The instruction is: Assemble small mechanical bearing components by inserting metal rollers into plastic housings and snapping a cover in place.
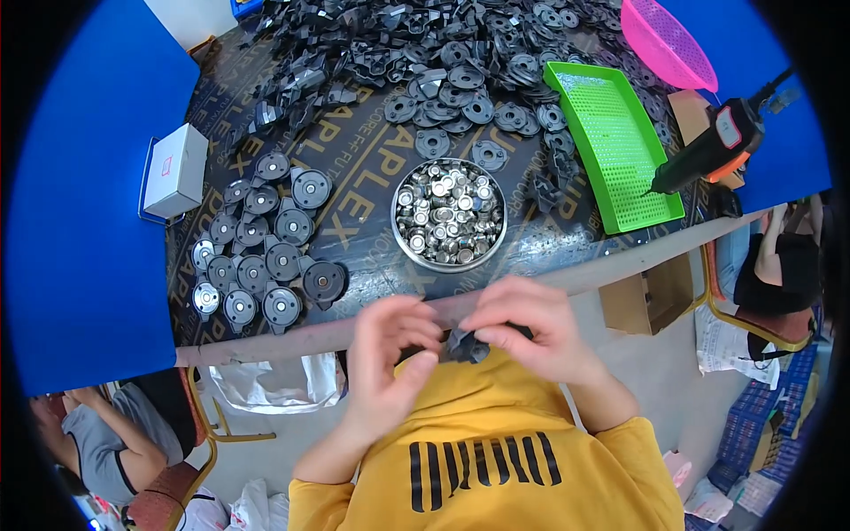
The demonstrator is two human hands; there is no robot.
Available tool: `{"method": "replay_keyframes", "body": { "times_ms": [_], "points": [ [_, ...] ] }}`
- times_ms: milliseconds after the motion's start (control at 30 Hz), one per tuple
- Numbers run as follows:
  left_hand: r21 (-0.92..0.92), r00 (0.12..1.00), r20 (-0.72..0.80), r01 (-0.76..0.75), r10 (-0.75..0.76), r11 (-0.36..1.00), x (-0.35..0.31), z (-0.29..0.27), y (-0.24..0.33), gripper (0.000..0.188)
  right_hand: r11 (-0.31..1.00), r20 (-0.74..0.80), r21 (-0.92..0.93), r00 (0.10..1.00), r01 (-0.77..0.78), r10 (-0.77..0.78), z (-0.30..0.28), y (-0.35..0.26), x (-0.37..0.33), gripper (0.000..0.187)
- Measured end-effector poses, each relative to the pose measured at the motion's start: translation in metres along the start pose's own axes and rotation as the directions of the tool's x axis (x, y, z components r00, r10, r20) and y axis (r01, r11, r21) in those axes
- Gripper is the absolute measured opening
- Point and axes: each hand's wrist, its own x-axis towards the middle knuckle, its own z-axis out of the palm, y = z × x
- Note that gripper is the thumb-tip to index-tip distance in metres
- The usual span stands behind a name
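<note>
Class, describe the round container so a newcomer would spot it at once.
On the dark patterned table, look near the front edge, beyond the left hand and right hand. The round container stands there: unlike the black parts nearby, it holds shiny silver pieces.

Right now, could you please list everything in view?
Table: one, dark, centre
Loose parts: many, black, far side
Disc assemblies: about fifteen, silver-black, left
Tin of metal pieces: one, silver, centre
Tray: one, green, right
Basket: one, pink, far right
Power tool: one, black, over tray
Box: one, white, left
Panels: two, blue, both sides
Carton: one, brown, below table
Co-workers: two, grey and black clothes, outer edges
Chairs: two, brown, beside them
Bags: several, white, floor
Held part: one, black, front centre
Left grip: one, bare, beside it
Right grip: one, bare, holding it
Sleeves: two, yellow, bottom
</note>
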Motion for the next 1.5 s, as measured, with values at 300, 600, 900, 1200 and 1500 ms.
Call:
{"method": "replay_keyframes", "body": {
  "times_ms": [300,600,900,1200,1500],
  "points": [
    [-0.429,0.811,0.400,0.577,-0.427,0.695,0.007,-0.020,-0.010,0.037,0.949,-0.026,-0.272,0.985,0.157,-0.170,-0.006,0.013,0.031,0.010],
    [-0.655,0.884,0.205,0.443,-0.421,0.611,0.017,-0.010,-0.011,0.037,0.671,0.028,-0.728,0.983,0.143,-0.179,-0.020,0.048,0.107,0.003],
    [-0.669,0.885,0.198,0.437,-0.422,0.602,0.016,-0.009,-0.010,0.037,0.675,0.036,-0.724,0.985,0.141,-0.168,-0.018,0.052,0.109,0.005],
    [-0.731,0.906,0.167,0.379,-0.389,0.568,0.021,-0.008,-0.003,0.033,0.911,-0.017,-0.362,0.976,0.196,-0.216,-0.019,0.004,0.075,0.012],
    [-0.726,0.924,0.147,0.344,-0.354,0.596,0.021,0.001,0.001,0.031,0.615,0.183,-0.539,0.793,0.575,-0.581,-0.004,-0.005,0.047,0.030]
  ]
}}
